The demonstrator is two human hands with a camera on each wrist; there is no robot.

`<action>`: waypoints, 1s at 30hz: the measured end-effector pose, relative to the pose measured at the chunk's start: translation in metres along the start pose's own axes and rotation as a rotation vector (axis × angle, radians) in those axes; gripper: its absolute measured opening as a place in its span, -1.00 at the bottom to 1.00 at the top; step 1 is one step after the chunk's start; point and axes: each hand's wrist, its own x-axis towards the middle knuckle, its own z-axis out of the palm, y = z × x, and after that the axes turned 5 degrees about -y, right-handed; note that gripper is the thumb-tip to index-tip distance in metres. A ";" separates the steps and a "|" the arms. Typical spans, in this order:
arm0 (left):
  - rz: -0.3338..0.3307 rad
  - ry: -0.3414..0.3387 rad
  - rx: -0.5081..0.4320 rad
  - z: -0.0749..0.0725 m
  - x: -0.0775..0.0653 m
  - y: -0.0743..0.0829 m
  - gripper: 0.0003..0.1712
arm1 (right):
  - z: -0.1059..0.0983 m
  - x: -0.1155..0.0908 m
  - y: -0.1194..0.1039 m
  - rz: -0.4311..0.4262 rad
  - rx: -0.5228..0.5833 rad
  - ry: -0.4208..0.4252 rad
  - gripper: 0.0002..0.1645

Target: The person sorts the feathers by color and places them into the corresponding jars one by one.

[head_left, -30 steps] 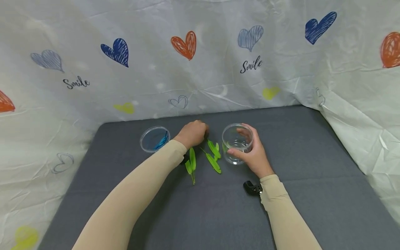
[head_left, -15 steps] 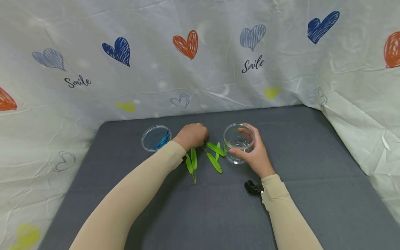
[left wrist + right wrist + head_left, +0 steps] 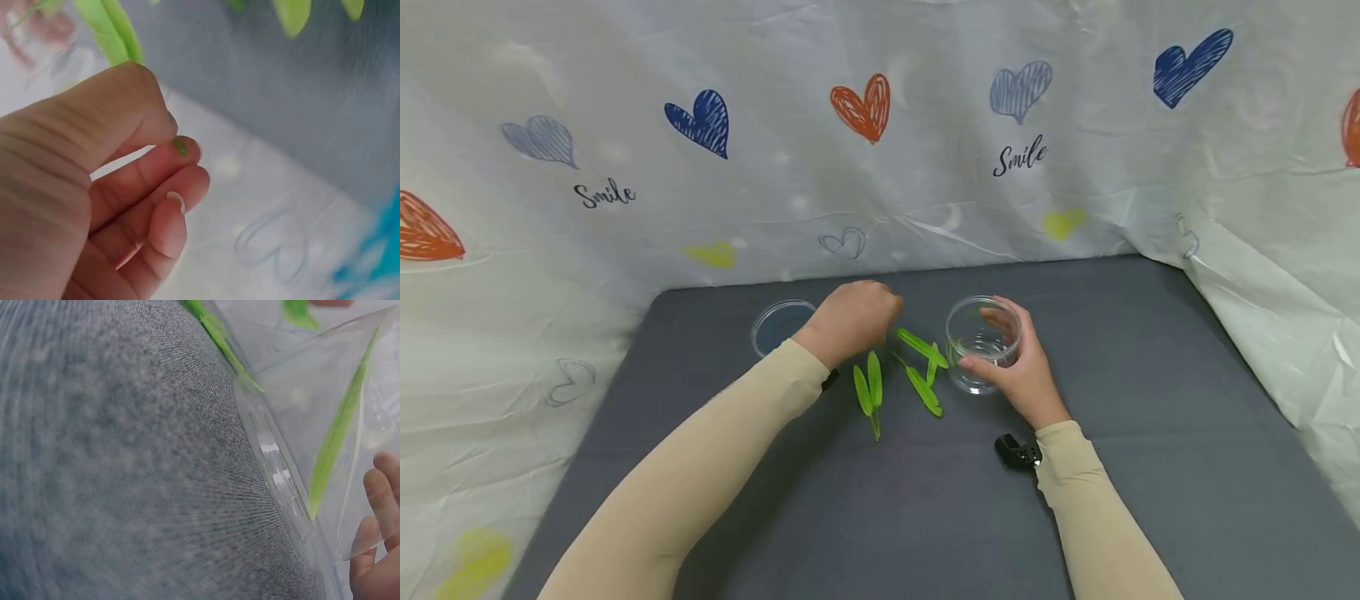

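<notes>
My left hand (image 3: 857,321) pinches a green leaf (image 3: 112,31) by its stem between thumb and fingertips. The stem's cut end shows past the finger in the left wrist view. In the head view this leaf points right, its tip overlapping the clear cup (image 3: 973,333). Around the cup's right side, my right hand (image 3: 1018,367) grips with thumb in front and fingers behind. A long green leaf (image 3: 337,437) shows through the clear wall in the right wrist view. On the table lie a joined pair of leaves (image 3: 869,387), a single leaf (image 3: 922,390) and another leaf (image 3: 932,367) near the cup.
A shallow clear dish (image 3: 767,325) stands behind my left wrist. Something blue (image 3: 381,250) shows at the edge of the left wrist view. The dark grey table (image 3: 880,517) ends at a white curtain (image 3: 760,208) printed with hearts.
My left hand has risen slightly and turned the pinched leaf so its tip swings right to the cup. My left arm now hides the blue thing in the dish. The right hand keeps its grip.
</notes>
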 end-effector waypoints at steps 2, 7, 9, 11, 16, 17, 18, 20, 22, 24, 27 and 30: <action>-0.015 0.017 -0.001 -0.012 -0.008 -0.001 -0.72 | -0.001 0.000 0.000 0.005 -0.003 0.002 0.17; -0.054 0.054 -0.021 -0.034 -0.028 -0.009 -0.77 | 0.000 -0.002 -0.001 0.017 -0.007 0.009 0.17; -0.061 0.091 -0.038 -0.040 -0.034 -0.013 -0.82 | 0.001 -0.003 -0.001 0.018 -0.006 0.013 0.17; -0.064 0.133 -0.058 -0.044 -0.038 -0.016 -0.85 | 0.001 -0.003 -0.001 0.016 -0.006 0.019 0.17; -0.054 0.216 -0.095 -0.053 -0.045 -0.018 -0.85 | 0.003 -0.002 0.000 0.006 0.001 0.023 0.18; -0.049 0.231 -0.103 -0.054 -0.046 -0.017 -0.85 | 0.003 -0.002 0.000 0.005 0.004 0.021 0.18; -0.040 0.247 -0.107 -0.056 -0.045 -0.015 -0.85 | 0.003 -0.002 0.000 0.005 0.005 0.019 0.18; -0.013 0.274 -0.113 -0.059 -0.043 -0.011 -0.85 | 0.003 -0.002 0.000 0.003 0.007 0.016 0.19; 0.014 0.291 -0.115 -0.062 -0.039 -0.005 -0.85 | 0.002 -0.002 0.000 0.000 0.006 0.016 0.20; 0.043 0.297 -0.102 -0.065 -0.033 0.002 -0.85 | 0.002 -0.002 0.000 0.002 0.002 0.017 0.22; 0.069 0.271 -0.086 -0.070 -0.022 0.014 -0.84 | 0.000 -0.001 0.000 0.007 0.007 0.009 0.26; 0.100 0.230 -0.051 -0.073 -0.011 0.026 -0.86 | -0.001 -0.001 0.001 0.010 0.030 -0.014 0.29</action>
